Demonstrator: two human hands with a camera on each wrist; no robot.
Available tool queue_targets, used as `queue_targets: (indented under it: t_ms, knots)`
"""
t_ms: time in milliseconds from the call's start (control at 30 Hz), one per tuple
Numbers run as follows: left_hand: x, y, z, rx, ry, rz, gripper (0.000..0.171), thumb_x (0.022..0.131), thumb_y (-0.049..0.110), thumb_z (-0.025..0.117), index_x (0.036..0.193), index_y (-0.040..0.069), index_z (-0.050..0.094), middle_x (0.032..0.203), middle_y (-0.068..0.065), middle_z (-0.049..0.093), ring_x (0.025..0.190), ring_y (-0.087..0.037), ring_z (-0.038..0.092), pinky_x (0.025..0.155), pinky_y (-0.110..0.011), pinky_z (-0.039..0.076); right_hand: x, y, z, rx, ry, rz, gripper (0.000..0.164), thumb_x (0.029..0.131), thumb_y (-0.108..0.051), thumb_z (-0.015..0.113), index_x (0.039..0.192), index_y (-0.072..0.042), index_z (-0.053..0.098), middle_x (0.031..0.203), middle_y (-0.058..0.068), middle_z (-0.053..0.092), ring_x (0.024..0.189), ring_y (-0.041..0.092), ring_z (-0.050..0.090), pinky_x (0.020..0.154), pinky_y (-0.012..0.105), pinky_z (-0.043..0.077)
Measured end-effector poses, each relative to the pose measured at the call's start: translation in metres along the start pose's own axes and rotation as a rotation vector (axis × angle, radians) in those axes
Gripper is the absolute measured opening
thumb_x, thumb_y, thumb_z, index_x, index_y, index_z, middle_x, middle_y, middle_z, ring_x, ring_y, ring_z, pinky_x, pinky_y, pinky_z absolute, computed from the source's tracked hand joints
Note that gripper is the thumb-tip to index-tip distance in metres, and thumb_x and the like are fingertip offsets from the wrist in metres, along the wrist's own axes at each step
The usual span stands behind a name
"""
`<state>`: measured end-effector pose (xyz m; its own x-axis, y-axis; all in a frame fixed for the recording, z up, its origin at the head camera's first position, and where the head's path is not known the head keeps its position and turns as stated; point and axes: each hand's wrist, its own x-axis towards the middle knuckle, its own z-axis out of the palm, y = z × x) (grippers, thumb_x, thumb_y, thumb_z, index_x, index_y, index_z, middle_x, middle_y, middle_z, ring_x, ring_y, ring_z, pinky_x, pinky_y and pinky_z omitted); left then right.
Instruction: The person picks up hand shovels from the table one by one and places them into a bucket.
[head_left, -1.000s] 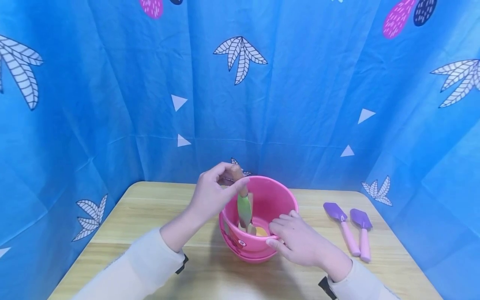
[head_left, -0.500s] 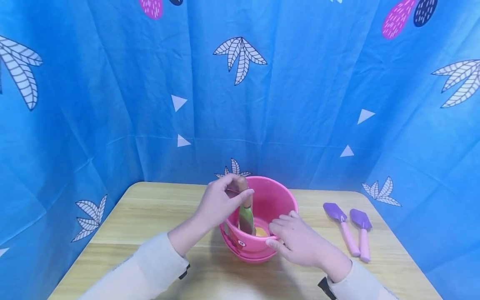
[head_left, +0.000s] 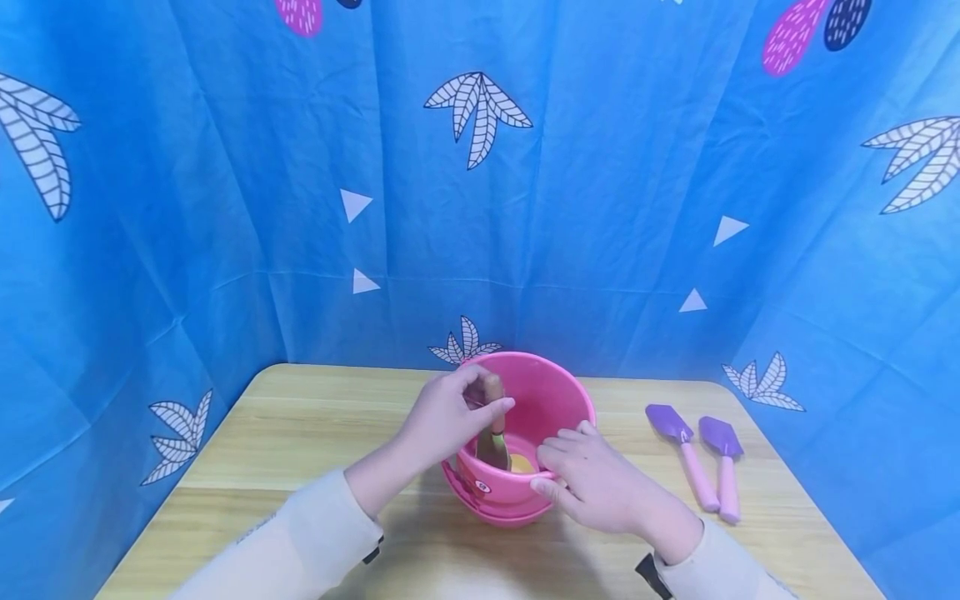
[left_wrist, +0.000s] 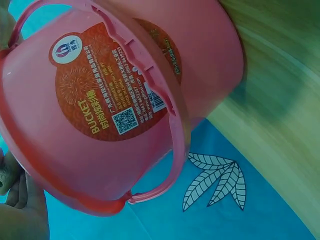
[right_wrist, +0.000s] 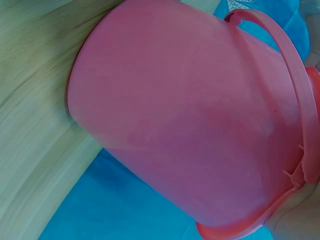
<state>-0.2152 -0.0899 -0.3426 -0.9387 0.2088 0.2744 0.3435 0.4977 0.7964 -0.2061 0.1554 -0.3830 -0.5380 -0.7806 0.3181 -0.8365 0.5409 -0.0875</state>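
Observation:
A pink bucket (head_left: 551,408) stands on the table, its printed label (left_wrist: 110,85) and lowered handle (left_wrist: 175,105) showing in the left wrist view. My left hand (head_left: 450,417) reaches over the bucket's left rim and pinches the wooden handle of a small garden trowel (head_left: 495,408). Its blade points down into the bucket, with a bit of green below the handle. My right hand (head_left: 585,479) grips the near right rim, fingers over the inside and thumb outside. A yellow patch (head_left: 521,463) shows at the bucket's bottom.
Two small purple shovels (head_left: 720,437) with pink handles lie side by side on the wooden table (head_left: 315,417), right of the bucket. A blue patterned curtain (head_left: 600,208) encloses the table at the back and sides.
My left hand has lowered the trowel deeper into the bucket, moving down and slightly right. My right hand and the bucket have stayed in place.

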Motion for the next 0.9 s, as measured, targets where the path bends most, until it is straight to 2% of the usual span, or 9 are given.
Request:
queue_targets:
  t_ms: [567,900]
  knots:
    - [-0.001,-0.004,0.014,-0.030,-0.106,-0.016,0.021,0.089,0.027,0.078,0.089,0.021,0.058,0.074,0.004,0.064,0.068,-0.016,0.069,0.061,-0.029,0.057,0.001,-0.002,0.000,0.002,0.003,-0.004,0.026,0.103,-0.043,0.052,0.082,-0.028,0.046,0.075,-0.018,0.037,0.077,0.004,0.038,0.078,0.029,0.030]
    - [0.001,-0.005,0.019,0.058,-0.104,-0.051,0.022,0.089,0.030,0.078,0.088,0.021,0.058,0.071,0.007,0.063,0.066,-0.010,0.067,0.069,-0.026,0.057,0.001,-0.003,-0.002,0.016,-0.015,0.016,0.026,0.103,-0.045,0.050,0.083,-0.028,0.048,0.076,-0.019,0.037,0.078,0.004,0.039,0.080,0.030,0.032]
